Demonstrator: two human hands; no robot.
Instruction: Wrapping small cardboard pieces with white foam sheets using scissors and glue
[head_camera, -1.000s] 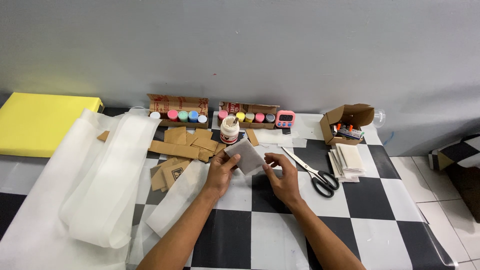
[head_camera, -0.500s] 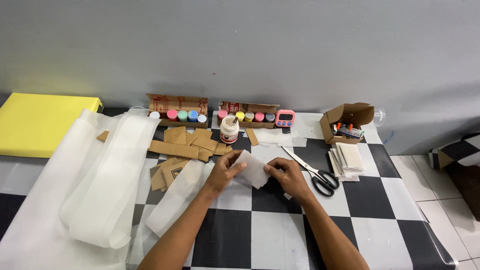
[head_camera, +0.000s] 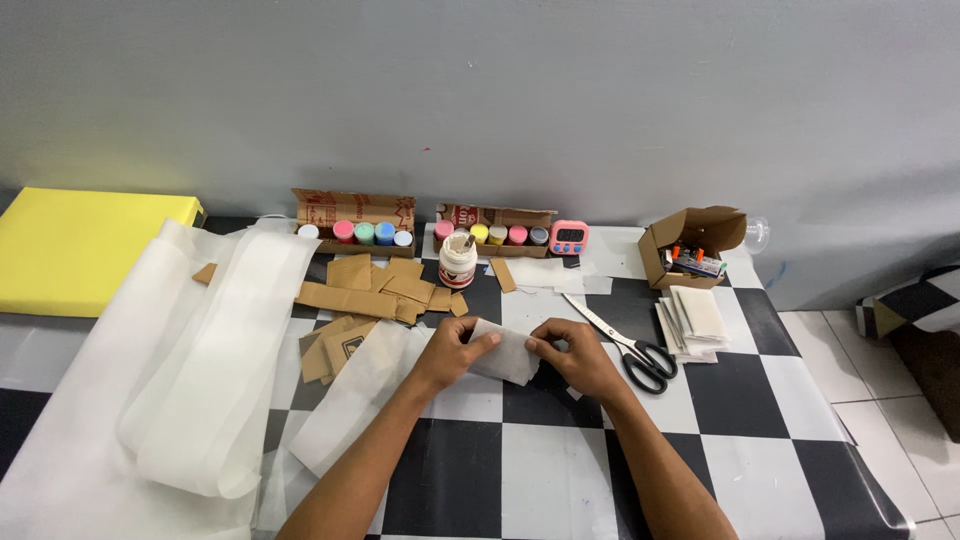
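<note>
- Both hands are meeting over a small white piece of fabric (head_camera: 505, 352) near the middle of the checkered table (head_camera: 520, 480).
- Left hand (head_camera: 452, 350) is closing its fingers and thumb on the left end of the piece, pinching it just above the tabletop.
- Right hand (head_camera: 575, 355) is gripping the right end, thumb on top and fingers curled under, so the piece is hanging stretched between the two hands.
- Scissors (head_camera: 625, 345) with black handles are lying just right of the right hand, blades pointing up and left.
- Beyond the scissors a stack of white cut sheets (head_camera: 692, 318) is sitting near the table's right edge, with an open cardboard box (head_camera: 690, 245) holding small items behind it.
- Straight ahead of the hands a white glue jar (head_camera: 458, 262) is standing open with a stick in it.
- Loose brown cardboard pieces (head_camera: 365, 295) are lying scattered left of the jar.
- Against the grey wall two cardboard trays of paint pots (head_camera: 365, 225) are standing in a row, and a small pink timer (head_camera: 568, 237) is sitting at the right end of them.
- Long folds of sheer white fabric (head_camera: 200, 370) are covering the left part of the table, one strip reaching under the left forearm.
- At the far left a flat yellow board (head_camera: 70, 245) is lying beside the wall.
</note>
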